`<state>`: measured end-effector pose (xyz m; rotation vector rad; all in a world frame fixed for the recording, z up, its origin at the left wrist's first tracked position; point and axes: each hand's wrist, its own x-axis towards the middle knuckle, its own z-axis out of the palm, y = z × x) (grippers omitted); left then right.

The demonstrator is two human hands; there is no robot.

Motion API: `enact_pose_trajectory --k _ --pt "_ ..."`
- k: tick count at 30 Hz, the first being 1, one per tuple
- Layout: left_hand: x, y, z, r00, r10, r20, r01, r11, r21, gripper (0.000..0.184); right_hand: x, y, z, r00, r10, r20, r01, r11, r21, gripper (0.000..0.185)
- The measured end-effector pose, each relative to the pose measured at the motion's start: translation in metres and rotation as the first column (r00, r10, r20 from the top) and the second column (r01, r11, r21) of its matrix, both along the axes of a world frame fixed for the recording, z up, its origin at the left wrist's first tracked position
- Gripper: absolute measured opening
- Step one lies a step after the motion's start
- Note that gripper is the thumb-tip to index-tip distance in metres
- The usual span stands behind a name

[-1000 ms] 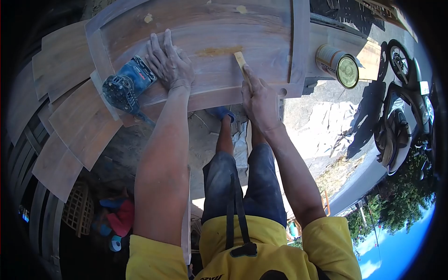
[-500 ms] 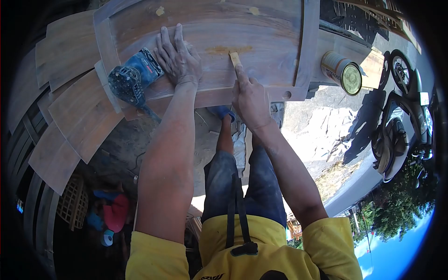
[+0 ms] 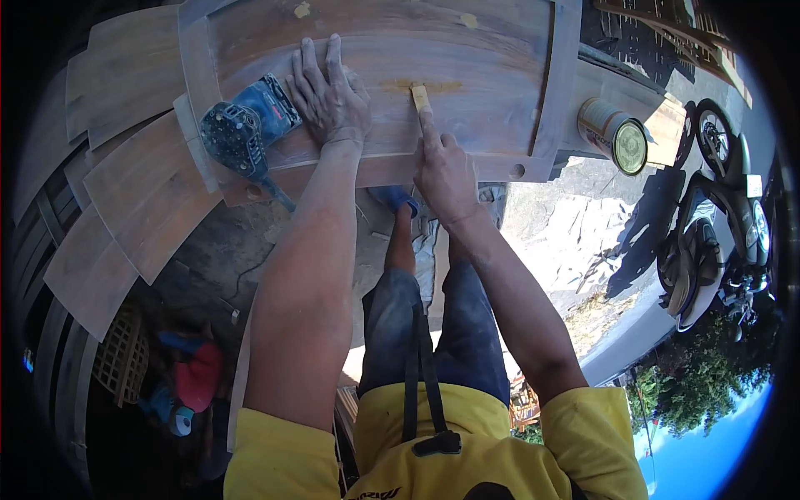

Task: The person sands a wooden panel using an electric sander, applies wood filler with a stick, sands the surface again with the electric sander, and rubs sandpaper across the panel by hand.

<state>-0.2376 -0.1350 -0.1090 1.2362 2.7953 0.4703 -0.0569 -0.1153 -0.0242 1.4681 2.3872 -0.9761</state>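
My left hand (image 3: 331,100) lies flat on a framed wooden panel (image 3: 492,71), fingers stretched out. Beside it, on the panel's left side, rests a blue power sander (image 3: 242,129) spattered with pale dust. My right hand (image 3: 447,173) grips a small putty knife (image 3: 420,98) with the index finger laid along it. Its pale yellowish end touches a brown smear of filler (image 3: 446,86) on the wood. Most of the knife's handle is hidden in my fingers. Lighter filler patches (image 3: 468,20) show toward the panel's far edge.
A tin can (image 3: 615,137) sits right of the panel. Thin wooden boards (image 3: 158,200) overlap on the left. A motorcycle (image 3: 708,225) is parked at the right. Another person in a red top (image 3: 198,375) is low on the left, near a woven basket (image 3: 121,354).
The view has shifted slightly, so the panel and sander appear farther right. The putty knife's end has moved a little up and leftward across the brown smear. My left hand stays flat.
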Motion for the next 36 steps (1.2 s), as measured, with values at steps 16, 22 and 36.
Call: enact_pose_trajectory --k 16,22,36 --pt "-0.021 -0.029 0.0 0.981 -0.134 0.142 0.1 0.969 0.226 0.057 -0.014 -0.011 -0.001 0.978 0.206 -0.029 -0.197 0.962 0.189 0.07" --pt "-0.018 -0.03 -0.001 0.99 -0.096 0.099 0.072 0.972 0.222 0.062 -0.019 -0.004 0.009 0.984 0.047 -0.173 -0.036 0.997 0.066 0.056" --pt "-0.015 -0.029 0.003 0.994 -0.069 0.081 0.058 0.989 0.132 0.068 -0.033 -0.015 -0.004 0.986 -0.053 -0.155 0.061 0.997 0.045 0.049"
